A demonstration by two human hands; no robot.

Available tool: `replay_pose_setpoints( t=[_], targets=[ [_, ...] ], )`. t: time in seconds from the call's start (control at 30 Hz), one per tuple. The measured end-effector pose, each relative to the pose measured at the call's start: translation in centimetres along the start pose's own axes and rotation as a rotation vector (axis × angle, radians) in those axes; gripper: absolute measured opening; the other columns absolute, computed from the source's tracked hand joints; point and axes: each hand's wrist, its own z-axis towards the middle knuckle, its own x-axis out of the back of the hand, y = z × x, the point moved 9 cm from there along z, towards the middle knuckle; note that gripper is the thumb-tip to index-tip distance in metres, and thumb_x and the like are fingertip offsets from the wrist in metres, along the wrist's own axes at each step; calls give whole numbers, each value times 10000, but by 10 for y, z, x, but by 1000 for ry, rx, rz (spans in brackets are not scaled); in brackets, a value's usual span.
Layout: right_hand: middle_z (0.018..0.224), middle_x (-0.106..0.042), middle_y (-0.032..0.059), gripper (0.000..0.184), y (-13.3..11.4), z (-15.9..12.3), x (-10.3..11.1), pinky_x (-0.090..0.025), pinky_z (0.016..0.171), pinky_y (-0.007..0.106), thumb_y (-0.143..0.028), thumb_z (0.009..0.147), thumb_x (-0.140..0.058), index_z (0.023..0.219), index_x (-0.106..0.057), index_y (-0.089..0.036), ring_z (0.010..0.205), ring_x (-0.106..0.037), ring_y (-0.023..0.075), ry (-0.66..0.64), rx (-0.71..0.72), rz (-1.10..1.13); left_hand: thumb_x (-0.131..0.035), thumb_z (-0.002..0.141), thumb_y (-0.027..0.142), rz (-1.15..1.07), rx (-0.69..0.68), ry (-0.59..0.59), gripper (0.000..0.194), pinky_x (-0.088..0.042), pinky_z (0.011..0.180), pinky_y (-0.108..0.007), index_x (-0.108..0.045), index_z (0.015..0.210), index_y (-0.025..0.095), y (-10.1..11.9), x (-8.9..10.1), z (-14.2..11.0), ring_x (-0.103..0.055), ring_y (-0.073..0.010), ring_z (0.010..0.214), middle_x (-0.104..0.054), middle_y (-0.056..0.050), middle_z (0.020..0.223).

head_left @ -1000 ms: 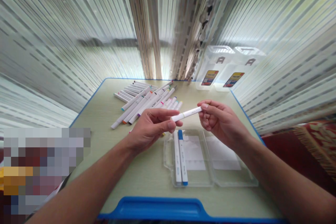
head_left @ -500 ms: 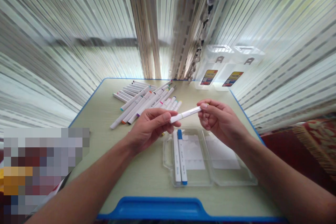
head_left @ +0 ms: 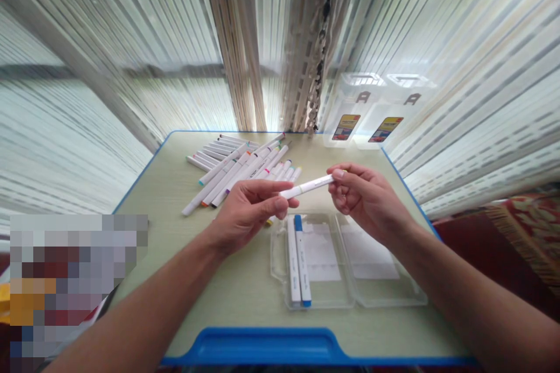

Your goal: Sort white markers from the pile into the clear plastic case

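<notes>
A white marker is held level above the table, one end in each hand. My left hand pinches its near end between thumb and fingers. My right hand grips the far end with curled fingers. Below them an open clear plastic case lies flat on the pale green table. Two markers lie side by side in the case's left half, one with blue ends.
Several loose white markers with coloured caps lie in a heap at the table's far left. Two clear plastic boxes with labels stand at the far right corner. Striped curtains hang behind. A blue raised rim runs along the near edge.
Both hands and the marker have stayed in nearly the same place. The view has shifted a little, so everything sits slightly lower and to the left.
</notes>
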Motion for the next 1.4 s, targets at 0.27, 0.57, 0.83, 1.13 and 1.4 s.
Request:
replay_pose_setpoints(
  t=[0.27, 0.57, 0.83, 1.13, 1.4],
  targets=[
    [601, -674, 4, 158, -8, -3, -1, -378, 374, 168, -265, 744, -829, 791, -724, -157, 420, -506, 64, 21, 75, -47, -868, 706, 238, -1, -10, 90, 163, -484, 561, -185, -827, 839, 154, 3, 8, 3, -617, -86, 554, -783, -88, 713],
    [589, -672, 3, 175, -14, -6, 0, -369, 364, 176, -284, 751, -824, 764, -698, -163, 410, -509, 71, 50, 134, -87, -801, 789, 245, 29, -39, 142, 166, -478, 582, -162, -822, 899, 122, 3, 12, 5, -604, -69, 581, -787, -100, 768],
    [596, -660, -6, 189, -13, -5, 2, -359, 360, 178, -293, 734, -830, 754, -694, -165, 405, -499, 64, 63, 107, -70, -862, 732, 217, 107, -122, 89, 223, -486, 603, -175, -827, 950, 189, 9, 7, 2, -630, -75, 602, -805, -81, 814],
    [593, -661, -9, 180, -13, -6, 1, -361, 361, 185, -299, 736, -829, 769, -700, -178, 407, -498, 69, 55, 109, -81, -903, 676, 209, 182, -130, 110, 297, -522, 618, -212, -825, 962, 212, 7, 13, 2, -678, -111, 634, -809, -78, 821],
    [589, -662, -9, 171, -2, -5, -3, -360, 348, 165, -283, 723, -835, 779, -725, -165, 398, -490, 58, -1, 0, -12, -919, 653, 333, 36, -98, 7, 286, -467, 540, -204, -836, 899, 211, 8, 1, 0, -592, -75, 532, -798, -89, 763]
  ],
)
